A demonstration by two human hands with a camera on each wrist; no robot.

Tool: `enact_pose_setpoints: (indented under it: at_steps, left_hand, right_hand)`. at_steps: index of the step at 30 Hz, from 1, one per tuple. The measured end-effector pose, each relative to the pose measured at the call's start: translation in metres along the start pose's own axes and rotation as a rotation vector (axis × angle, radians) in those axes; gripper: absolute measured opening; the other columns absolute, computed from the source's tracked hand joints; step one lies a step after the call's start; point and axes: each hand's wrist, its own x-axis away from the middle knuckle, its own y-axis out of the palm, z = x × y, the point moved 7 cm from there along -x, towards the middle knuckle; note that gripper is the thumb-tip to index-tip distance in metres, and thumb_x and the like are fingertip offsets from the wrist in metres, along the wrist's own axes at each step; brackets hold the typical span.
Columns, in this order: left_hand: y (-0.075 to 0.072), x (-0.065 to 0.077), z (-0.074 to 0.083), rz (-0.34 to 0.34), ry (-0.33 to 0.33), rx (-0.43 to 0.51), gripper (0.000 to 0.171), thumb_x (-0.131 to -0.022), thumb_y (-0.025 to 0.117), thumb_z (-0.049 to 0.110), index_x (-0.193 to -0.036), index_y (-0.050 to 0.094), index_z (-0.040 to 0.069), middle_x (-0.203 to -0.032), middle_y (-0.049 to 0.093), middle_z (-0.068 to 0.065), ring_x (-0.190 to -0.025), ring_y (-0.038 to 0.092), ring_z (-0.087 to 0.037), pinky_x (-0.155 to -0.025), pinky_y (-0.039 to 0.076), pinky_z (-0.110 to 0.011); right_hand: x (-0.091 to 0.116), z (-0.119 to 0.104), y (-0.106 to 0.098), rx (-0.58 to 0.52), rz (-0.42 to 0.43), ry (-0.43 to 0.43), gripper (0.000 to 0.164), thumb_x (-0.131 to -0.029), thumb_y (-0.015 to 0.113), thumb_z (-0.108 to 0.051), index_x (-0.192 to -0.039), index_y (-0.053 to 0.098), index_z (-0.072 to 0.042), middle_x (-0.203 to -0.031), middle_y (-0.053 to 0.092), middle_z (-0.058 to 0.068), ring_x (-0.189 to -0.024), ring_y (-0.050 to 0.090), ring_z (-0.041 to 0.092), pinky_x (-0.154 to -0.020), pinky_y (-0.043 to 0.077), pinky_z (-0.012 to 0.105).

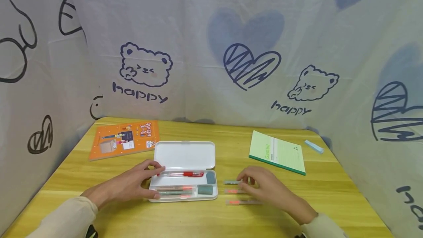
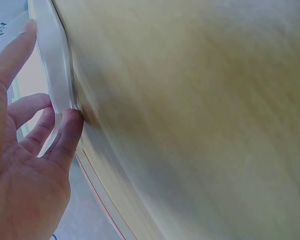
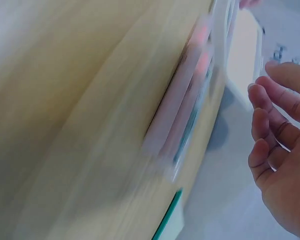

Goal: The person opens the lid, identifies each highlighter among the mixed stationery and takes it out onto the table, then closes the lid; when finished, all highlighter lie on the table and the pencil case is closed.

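My left hand (image 1: 132, 183) holds the left side of an opened white pencil case (image 1: 216, 194), thumb at the front corner and fingertips at the hinge side. In the left wrist view those fingers curl against the case wall (image 2: 57, 55). Inside lie a red pen (image 1: 193, 174), two grey-green blocks like erasers (image 1: 205, 190) and several pens in the front compartment (image 1: 176, 193). Right of the case, a grey-green pen (image 1: 231, 182) and two pinkish pens (image 1: 235, 202) lie side by side. Over them hovers my right hand (image 1: 267, 186), fingers loosely bent, holding nothing in the right wrist view.
An orange booklet (image 1: 125, 139) lies at the back left, close to the case's raised lid (image 1: 185, 155). Back right are a pale green notebook (image 1: 277, 151) and a small light-blue stick-shaped item (image 1: 314, 146). Printed cloth (image 1: 198, 109) surrounds the wooden table (image 1: 185, 219).
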Motion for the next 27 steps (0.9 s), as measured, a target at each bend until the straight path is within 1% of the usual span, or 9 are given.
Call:
enact_pose_setpoints:
  at_steps: [4, 6, 9, 13, 16, 19, 22, 24, 27]
  left_hand:
    - [-0.001, 0.000, -0.001, 0.009, -0.008, 0.004, 0.086, -0.093, 0.085, 0.053, -0.161, 0.055, 0.011, -0.161, 0.045, -0.010, -0.136, 0.050, -0.031, -0.116, 0.047, -0.061]
    - [-0.001, -0.001, -0.001, 0.009, -0.014, 0.012, 0.086, -0.093, 0.084, 0.053, -0.161, 0.055, 0.011, -0.161, 0.045, -0.010, -0.136, 0.049, -0.032, -0.117, 0.046, -0.062]
    - [0.000, -0.001, -0.002, 0.006, -0.023, 0.034, 0.085, -0.093, 0.084, 0.053, -0.161, 0.055, 0.011, -0.162, 0.045, -0.010, -0.138, 0.048, -0.032, -0.118, 0.044, -0.063]
    - [0.001, -0.001, -0.002, 0.004, -0.009, 0.030, 0.085, -0.093, 0.084, 0.053, -0.161, 0.055, 0.011, -0.161, 0.045, -0.010, -0.138, 0.048, -0.032, -0.118, 0.044, -0.063]
    - [0.001, 0.000, 0.000, 0.008, 0.006, 0.020, 0.085, -0.093, 0.084, 0.053, -0.161, 0.055, 0.011, -0.161, 0.046, -0.010, -0.137, 0.049, -0.032, -0.116, 0.045, -0.063]
    - [0.001, 0.000, 0.000, 0.011, 0.008, 0.023, 0.085, -0.093, 0.084, 0.053, -0.161, 0.055, 0.011, -0.160, 0.046, -0.010, -0.138, 0.049, -0.032, -0.116, 0.045, -0.063]
    - [0.000, 0.000, 0.000, 0.014, 0.007, 0.021, 0.085, -0.093, 0.084, 0.053, -0.161, 0.055, 0.011, -0.160, 0.047, -0.010, -0.138, 0.050, -0.032, -0.117, 0.045, -0.063]
    - [0.000, 0.001, 0.000, 0.016, 0.005, 0.020, 0.085, -0.093, 0.084, 0.054, -0.161, 0.055, 0.011, -0.160, 0.047, -0.009, -0.138, 0.050, -0.031, -0.117, 0.045, -0.062]
    - [0.000, 0.001, 0.001, 0.018, 0.014, 0.007, 0.085, -0.093, 0.084, 0.053, -0.160, 0.055, 0.010, -0.159, 0.047, -0.010, -0.136, 0.051, -0.031, -0.116, 0.046, -0.062]
  right_hand:
    - [-0.024, -0.026, 0.017, 0.093, -0.026, -0.100, 0.012, -0.108, 0.071, -0.023, -0.111, 0.078, -0.014, -0.095, 0.072, -0.011, -0.083, 0.056, -0.001, -0.078, 0.053, 0.026]
    - [-0.035, -0.038, 0.027, 0.140, -0.052, -0.134, 0.012, -0.108, 0.071, -0.024, -0.111, 0.079, -0.015, -0.096, 0.071, -0.011, -0.083, 0.055, 0.001, -0.080, 0.052, 0.027]
    - [-0.048, -0.051, 0.042, 0.176, -0.096, -0.154, 0.013, -0.108, 0.071, -0.026, -0.112, 0.079, -0.017, -0.099, 0.071, -0.010, -0.086, 0.055, 0.004, -0.085, 0.052, 0.028]
    - [-0.061, -0.064, 0.059, 0.186, -0.126, -0.175, 0.013, -0.107, 0.072, -0.027, -0.114, 0.080, -0.018, -0.104, 0.071, -0.009, -0.090, 0.057, 0.006, -0.086, 0.053, 0.025]
    - [-0.068, -0.073, 0.070, 0.215, -0.125, -0.224, 0.014, -0.107, 0.073, -0.025, -0.115, 0.080, -0.017, -0.107, 0.072, -0.007, -0.093, 0.062, 0.007, -0.088, 0.055, 0.024]
    - [-0.072, -0.081, 0.078, 0.288, -0.112, -0.288, 0.014, -0.107, 0.073, -0.023, -0.117, 0.081, -0.018, -0.109, 0.072, -0.005, -0.098, 0.065, 0.010, -0.094, 0.056, 0.027]
    - [-0.074, -0.086, 0.084, 0.361, -0.094, -0.323, 0.014, -0.107, 0.073, -0.021, -0.118, 0.082, -0.018, -0.109, 0.072, -0.004, -0.101, 0.067, 0.012, -0.096, 0.056, 0.028]
    - [-0.074, -0.088, 0.087, 0.390, -0.081, -0.330, 0.015, -0.106, 0.074, -0.020, -0.117, 0.083, -0.019, -0.107, 0.072, -0.003, -0.098, 0.066, 0.013, -0.092, 0.055, 0.025]
    - [-0.075, -0.089, 0.088, 0.395, -0.064, -0.337, 0.015, -0.106, 0.075, -0.020, -0.117, 0.084, -0.020, -0.105, 0.072, -0.003, -0.095, 0.065, 0.013, -0.088, 0.053, 0.023]
